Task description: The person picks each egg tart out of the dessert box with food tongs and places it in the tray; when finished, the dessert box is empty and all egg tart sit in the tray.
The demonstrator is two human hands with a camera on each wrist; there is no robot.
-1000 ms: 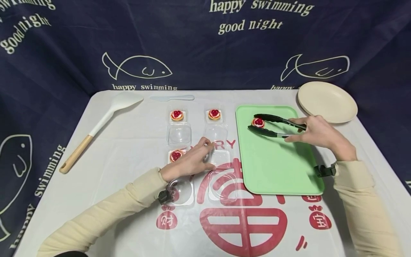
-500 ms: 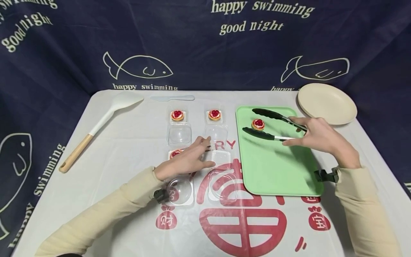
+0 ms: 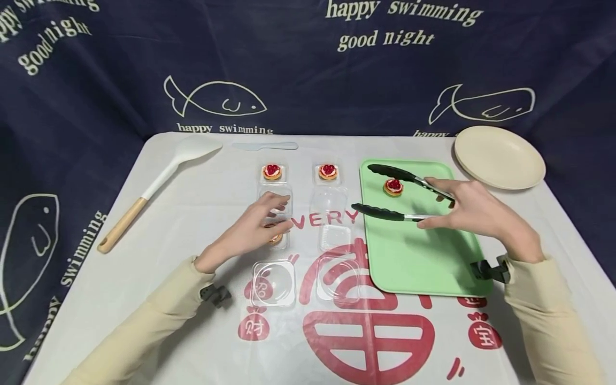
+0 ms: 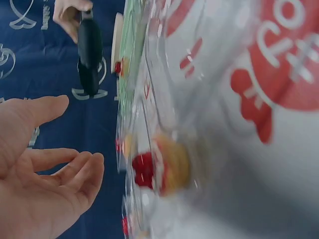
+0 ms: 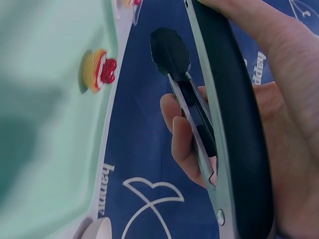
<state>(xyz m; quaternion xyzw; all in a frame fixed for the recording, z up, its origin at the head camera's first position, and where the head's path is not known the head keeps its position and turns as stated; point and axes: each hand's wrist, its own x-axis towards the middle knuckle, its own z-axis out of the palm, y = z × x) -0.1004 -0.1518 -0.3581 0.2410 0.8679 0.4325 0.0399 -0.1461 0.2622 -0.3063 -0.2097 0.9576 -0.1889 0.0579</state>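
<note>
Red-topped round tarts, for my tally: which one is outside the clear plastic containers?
The tart on the green rectangular tray; the other three tarts sit in clear plastic containers.

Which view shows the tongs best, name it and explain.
The head view: it shows the tongs spread, both black tips clear, in the right hand. The right wrist view is closer but crops them; the left wrist view shows mainly the tips, foreshortened.

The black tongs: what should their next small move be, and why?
Probably lower the black tongs and close them on the tart: the right hand holds them spread, the tart rests on the green tray, and one clear container has none.
</note>
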